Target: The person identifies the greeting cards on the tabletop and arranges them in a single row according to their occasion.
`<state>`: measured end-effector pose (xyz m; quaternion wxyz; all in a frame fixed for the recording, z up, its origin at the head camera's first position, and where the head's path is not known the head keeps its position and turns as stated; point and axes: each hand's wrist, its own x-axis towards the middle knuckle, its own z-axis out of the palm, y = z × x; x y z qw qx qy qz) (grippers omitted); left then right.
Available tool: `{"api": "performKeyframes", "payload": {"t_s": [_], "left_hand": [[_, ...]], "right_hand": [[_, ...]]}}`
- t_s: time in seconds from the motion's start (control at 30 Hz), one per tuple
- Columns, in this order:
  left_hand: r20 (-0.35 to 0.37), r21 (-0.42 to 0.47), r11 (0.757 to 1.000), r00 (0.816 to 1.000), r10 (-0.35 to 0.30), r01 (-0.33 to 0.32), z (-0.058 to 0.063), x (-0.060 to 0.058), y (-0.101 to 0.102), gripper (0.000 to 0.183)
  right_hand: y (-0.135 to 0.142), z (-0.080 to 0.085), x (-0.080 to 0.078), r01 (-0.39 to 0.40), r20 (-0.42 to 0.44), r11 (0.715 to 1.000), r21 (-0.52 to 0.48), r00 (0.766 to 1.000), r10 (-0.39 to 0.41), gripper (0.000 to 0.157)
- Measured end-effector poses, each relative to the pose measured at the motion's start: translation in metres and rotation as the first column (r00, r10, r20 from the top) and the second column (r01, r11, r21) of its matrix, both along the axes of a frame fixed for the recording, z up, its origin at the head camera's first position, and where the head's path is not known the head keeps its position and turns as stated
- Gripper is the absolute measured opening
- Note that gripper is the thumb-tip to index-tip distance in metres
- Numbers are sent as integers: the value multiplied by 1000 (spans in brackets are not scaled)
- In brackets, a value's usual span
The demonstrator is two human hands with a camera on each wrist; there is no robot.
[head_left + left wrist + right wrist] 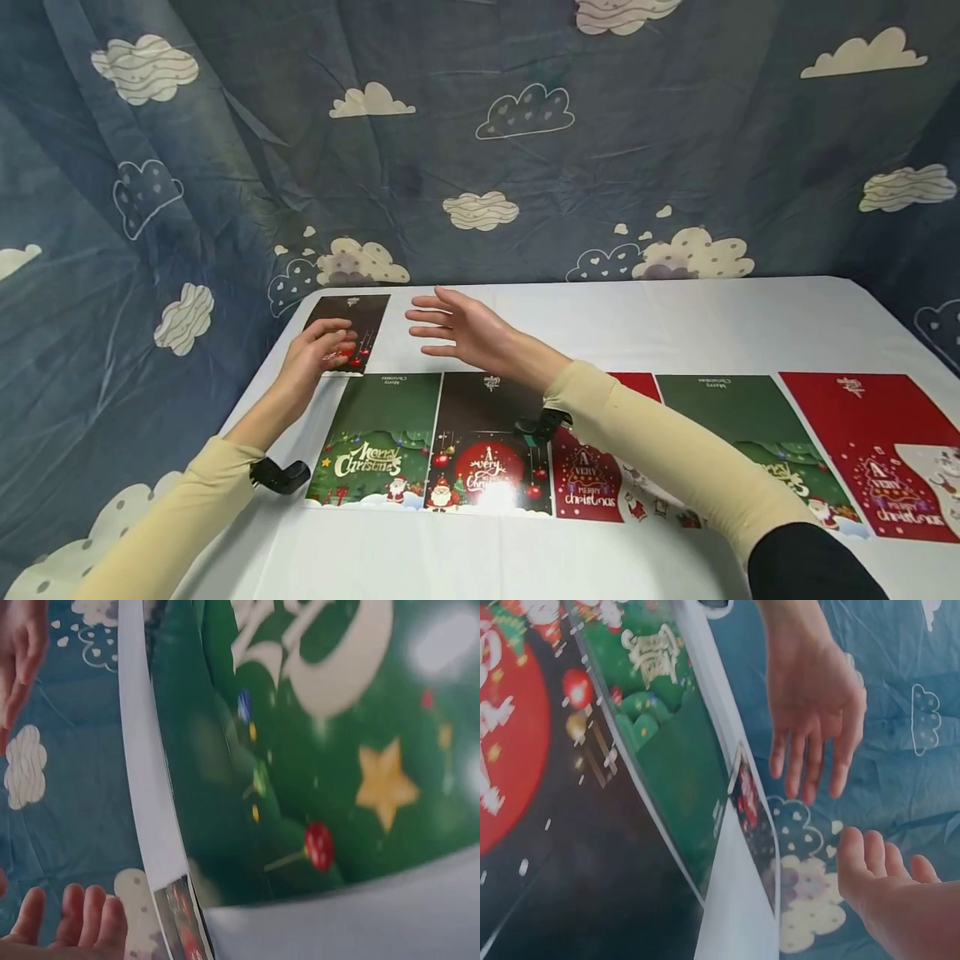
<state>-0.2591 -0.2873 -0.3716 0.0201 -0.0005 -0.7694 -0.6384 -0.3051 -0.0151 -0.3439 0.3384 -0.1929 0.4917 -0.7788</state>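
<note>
Both hands hover open over the far left corner of the white table (675, 325), near a small dark Christmas card (352, 329).

From the head view the left hand (322, 350) sits above that dark card with loosely bent fingers, though contact cannot be judged there; the right hand (465, 329) floats beside it with fingers spread. The right wrist view shows what the head view hides: the left hand (814, 705) is clear of the card (754, 817), gripping nothing. The left wrist view is filled by a green Merry Christmas card (330, 750), which in the head view (378, 442) starts the front row of cards.
</note>
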Motion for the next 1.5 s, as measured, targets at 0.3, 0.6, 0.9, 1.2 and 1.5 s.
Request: {"api": "performKeyframes", "payload": {"t_s": [0.3,0.6,0.9,1.2,1.5], "left_hand": [[11,26,999,1000,-25,25,3,21,12,34],[38,136,982,989,-140,134,8,35,20,31],[87,115,968,968,-234,224,8,49,44,35],[172,121,932,917,-359,342,-1,58,69,43],[209,227,902,886,-414,368,-12,66,83,50]], "right_hand": [[28,5,9,66,-187,989,130,982,-41,56],[59,6,27,153,-249,967,206,963,-99,53],[87,-2,51,258,-360,912,317,923,-136,49],[118,-13,70,248,-293,902,354,945,-145,52],[143,-28,85,179,-141,906,385,981,-134,57]]}}
